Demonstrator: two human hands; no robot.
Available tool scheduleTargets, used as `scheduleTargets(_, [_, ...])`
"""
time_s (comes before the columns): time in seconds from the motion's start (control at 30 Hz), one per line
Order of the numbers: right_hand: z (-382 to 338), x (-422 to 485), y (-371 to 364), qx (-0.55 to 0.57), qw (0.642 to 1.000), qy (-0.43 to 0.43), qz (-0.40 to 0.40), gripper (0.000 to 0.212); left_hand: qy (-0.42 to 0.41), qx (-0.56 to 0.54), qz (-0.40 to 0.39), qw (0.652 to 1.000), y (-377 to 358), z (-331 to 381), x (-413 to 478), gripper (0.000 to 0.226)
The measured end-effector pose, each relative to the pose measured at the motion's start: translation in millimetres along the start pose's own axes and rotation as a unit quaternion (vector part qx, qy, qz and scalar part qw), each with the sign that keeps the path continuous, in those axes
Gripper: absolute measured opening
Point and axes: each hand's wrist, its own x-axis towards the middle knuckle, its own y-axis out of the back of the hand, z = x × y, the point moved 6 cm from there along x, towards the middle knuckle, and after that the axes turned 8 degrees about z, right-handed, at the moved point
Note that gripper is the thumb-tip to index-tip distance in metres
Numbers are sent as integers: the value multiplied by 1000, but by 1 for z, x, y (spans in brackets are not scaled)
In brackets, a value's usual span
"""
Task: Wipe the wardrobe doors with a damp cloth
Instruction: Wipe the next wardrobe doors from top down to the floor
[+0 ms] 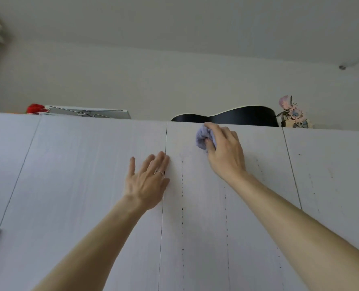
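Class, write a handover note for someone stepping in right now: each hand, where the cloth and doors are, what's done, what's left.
Left hand: open, flat on the left door.
Right hand: grips the bunched cloth against the middle door, near its top edge.
Done: cannot tell how much is wiped.
Left: dotted dark trails run down the middle door below the cloth.
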Motion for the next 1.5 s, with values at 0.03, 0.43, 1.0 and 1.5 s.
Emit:
scheduleTargets(0.03, [-5,7,-8,-1,1000,7,16,41,0,-4,4,1000,-7,-1,-1,64])
scheduleTargets(0.43, [-33,-49,-92,24,993,115,-11,41,-29,-62,210,975,-49,-15,2,59])
scheduleTargets(1.0, [-1,-46,-63,-127,968,202,-72,62,-23,-62,226,972,-52,-16,4,59])
scheduleTargets(1.5, [10,-59,-62,-174,962,121,-175,59,46,-70,65,994,-29,4,4,60])
